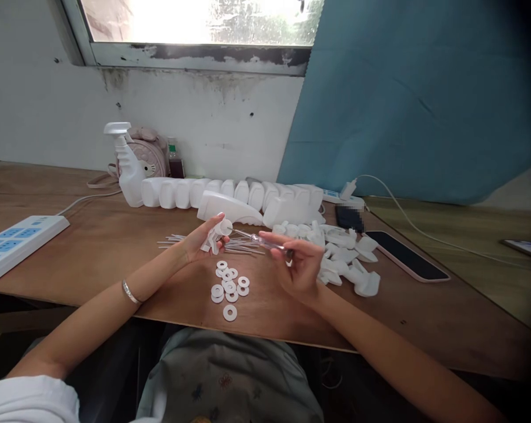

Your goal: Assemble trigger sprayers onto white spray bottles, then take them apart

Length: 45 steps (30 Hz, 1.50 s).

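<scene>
My left hand (197, 239) is closed around a white spray trigger head (223, 228), its round collar turned toward the right. Between the fingers of my right hand (301, 267) is a screwdriver (265, 241) with a clear handle. Its thin metal shaft points left into or against the collar; I cannot tell how deep the tip sits. Below the hands lie several flat white ring washers (230, 312), some overlapping. Thin white tubes (247, 249) are spread on the table behind them. A heap of white trigger heads (347, 254) lies just beyond my right hand.
White bottles (194, 192) line the back of the wooden table (115, 252), beside one upright spray bottle (130, 170). A pink bag (148, 153) and a small dark bottle (176, 161) stand behind. Power strips (27, 238), a cable and phones (406, 255) occupy the sides.
</scene>
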Available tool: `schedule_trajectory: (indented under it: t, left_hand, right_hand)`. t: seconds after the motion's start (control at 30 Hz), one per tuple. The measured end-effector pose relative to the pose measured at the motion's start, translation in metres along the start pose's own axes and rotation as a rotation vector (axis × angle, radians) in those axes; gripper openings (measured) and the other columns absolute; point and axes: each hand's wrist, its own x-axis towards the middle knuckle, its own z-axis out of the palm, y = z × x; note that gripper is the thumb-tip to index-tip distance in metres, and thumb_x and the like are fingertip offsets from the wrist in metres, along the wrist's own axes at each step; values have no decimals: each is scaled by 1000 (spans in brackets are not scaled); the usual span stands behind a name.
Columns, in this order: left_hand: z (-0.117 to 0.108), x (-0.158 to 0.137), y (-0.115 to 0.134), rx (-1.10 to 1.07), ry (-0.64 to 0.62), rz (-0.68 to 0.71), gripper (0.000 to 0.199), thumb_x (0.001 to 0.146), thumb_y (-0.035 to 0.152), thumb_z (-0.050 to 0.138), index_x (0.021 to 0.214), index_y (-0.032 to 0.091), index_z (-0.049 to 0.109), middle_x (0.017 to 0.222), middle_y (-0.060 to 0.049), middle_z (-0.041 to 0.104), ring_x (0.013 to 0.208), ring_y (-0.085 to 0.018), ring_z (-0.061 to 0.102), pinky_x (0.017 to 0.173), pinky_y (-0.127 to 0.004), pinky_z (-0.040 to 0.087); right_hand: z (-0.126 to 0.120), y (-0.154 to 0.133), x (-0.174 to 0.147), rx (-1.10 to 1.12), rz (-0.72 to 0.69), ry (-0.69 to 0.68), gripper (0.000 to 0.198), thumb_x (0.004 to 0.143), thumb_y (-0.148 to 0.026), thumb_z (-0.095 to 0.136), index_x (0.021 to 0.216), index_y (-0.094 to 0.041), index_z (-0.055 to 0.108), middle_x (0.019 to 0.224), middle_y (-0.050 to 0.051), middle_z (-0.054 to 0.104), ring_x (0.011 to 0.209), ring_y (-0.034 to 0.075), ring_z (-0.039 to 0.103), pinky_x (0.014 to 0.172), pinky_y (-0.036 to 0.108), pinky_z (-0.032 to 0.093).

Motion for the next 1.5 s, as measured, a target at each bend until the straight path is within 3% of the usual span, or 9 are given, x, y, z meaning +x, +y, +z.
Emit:
schedule_trajectory:
  t: [0.1, 0.2, 0.37, 0.67, 0.77, 0.93, 1.07, 1.23, 1.5]
  left_hand:
    - [2, 2, -3, -125, 23, -64, 35, 82, 41, 51, 62, 12, 54, 50, -3, 58, 34, -6, 48, 39, -16, 42]
    - [3, 4, -7, -177, 32, -52, 34, 82, 41, 51, 64, 12, 55, 52, -3, 59, 36, -7, 50, 41, -17, 43]
    - [6, 3, -12, -160, -16, -27, 37, 82, 45, 50, 68, 11, 57, 59, -4, 61, 47, -10, 58, 42, -17, 43]
    - [5, 4, -22, -103, -177, 218, 28, 66, 34, 71, 80, 14, 58, 93, -7, 65, 72, -16, 64, 68, -30, 52]
    - [4, 4, -22, -94, -169, 244, 32, 65, 36, 72, 82, 14, 58, 87, -6, 66, 73, -16, 64, 70, -29, 51]
    - [-3, 8, -25, -76, -224, 168, 43, 64, 48, 68, 87, 12, 61, 77, -7, 66, 71, -18, 64, 72, -30, 50]
    - [-8, 11, -25, -80, -211, 124, 44, 68, 51, 63, 87, 12, 63, 67, -5, 63, 61, -15, 62, 62, -25, 50]
    - [-3, 9, -21, -155, -112, 62, 33, 76, 46, 57, 77, 13, 59, 67, -3, 62, 47, -7, 54, 41, -16, 42]
    - [-2, 6, -18, -159, -154, -21, 34, 81, 44, 52, 67, 12, 54, 52, 0, 53, 35, -4, 42, 32, -14, 31]
  right_hand:
    - [-3, 5, -3, -229, -227, -182, 18, 82, -10, 49, 92, -25, 43, 108, 7, 64, 94, 16, 63, 69, 30, 55]
    - [-4, 7, -3, -437, -343, -226, 22, 80, -10, 52, 95, -26, 48, 104, 6, 65, 93, 16, 63, 70, 26, 55]
    - [2, 10, -7, -489, -253, -152, 18, 79, -17, 57, 92, -26, 47, 102, 5, 65, 89, 14, 64, 68, 25, 56]
    - [10, 5, -6, -240, 149, 98, 19, 78, -17, 59, 86, -25, 45, 94, 4, 68, 88, 18, 66, 67, 32, 58]
    - [8, 7, -9, -227, 123, 78, 19, 77, -16, 60, 85, -25, 45, 97, 4, 68, 90, 19, 65, 66, 33, 58]
    - [3, 11, -13, -268, -48, -148, 17, 79, -12, 54, 82, -27, 49, 115, 2, 61, 96, 16, 63, 75, 32, 58]
    - [4, 10, -9, -229, -79, -91, 17, 78, -9, 55, 80, -25, 49, 109, 3, 64, 95, 16, 63, 73, 31, 57]
    - [10, 7, -7, -131, 37, 32, 21, 77, -5, 54, 83, -24, 47, 105, 4, 65, 91, 15, 65, 69, 29, 57]
    - [9, 2, -10, -275, -94, -62, 19, 77, -10, 56, 79, -24, 44, 104, 3, 66, 88, 14, 66, 66, 26, 57]
